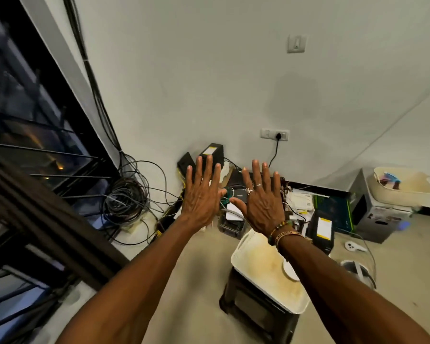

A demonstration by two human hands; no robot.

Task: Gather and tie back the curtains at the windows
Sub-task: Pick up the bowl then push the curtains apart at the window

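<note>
left hand flat, fingers spread, holding nothing; right hand same, just beside it. both out toward cables. curtain, dark pleated bunch, lies well left by window, long axis slanting down-right. left hand nearer, likely reaches first.

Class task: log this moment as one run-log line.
left hand: open, empty | right hand: open, empty | curtain: left, by window, untouched
</note>
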